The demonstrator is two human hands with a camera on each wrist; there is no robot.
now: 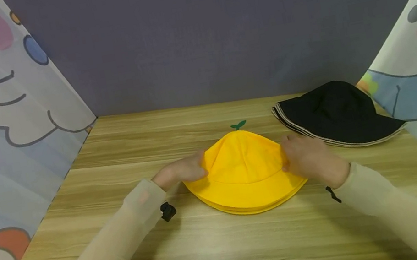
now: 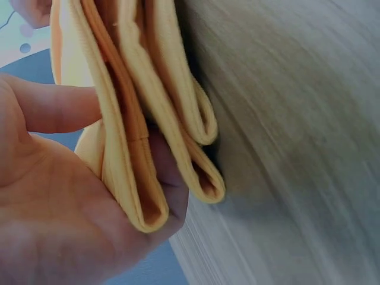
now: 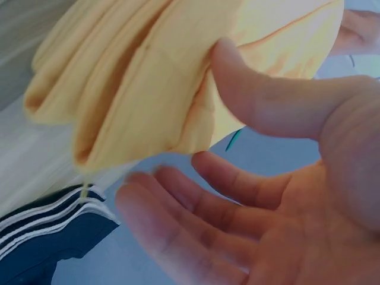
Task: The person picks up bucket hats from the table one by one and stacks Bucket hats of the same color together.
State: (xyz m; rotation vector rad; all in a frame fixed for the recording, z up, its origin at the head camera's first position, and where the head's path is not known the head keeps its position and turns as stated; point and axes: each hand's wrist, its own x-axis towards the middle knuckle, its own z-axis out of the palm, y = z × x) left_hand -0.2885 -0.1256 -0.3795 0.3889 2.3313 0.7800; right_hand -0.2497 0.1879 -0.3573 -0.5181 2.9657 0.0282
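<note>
A stack of nested yellow bucket hats [image 1: 245, 165] sits mid-table, with a green sprout [image 1: 238, 125] on the top crown. The layered brims [image 2: 151, 202] show in the left wrist view. My left hand [image 1: 190, 168] grips the left side of the stack, thumb on the outer face and fingers behind the folded brims. At the opposite side is my right hand [image 1: 308, 156]. In the right wrist view its thumb [image 3: 237, 77] lies against the top hat and its index fingertip is right at the fabric's edge. The other fingers are spread apart from the hat.
Black bucket hats [image 1: 337, 114] with pale-trimmed brims lie stacked at the back right of the wooden table [image 1: 230, 251]. A dark grey panel [image 1: 216, 31] stands behind, and cartoon-printed curtains [image 1: 0, 115] flank both sides.
</note>
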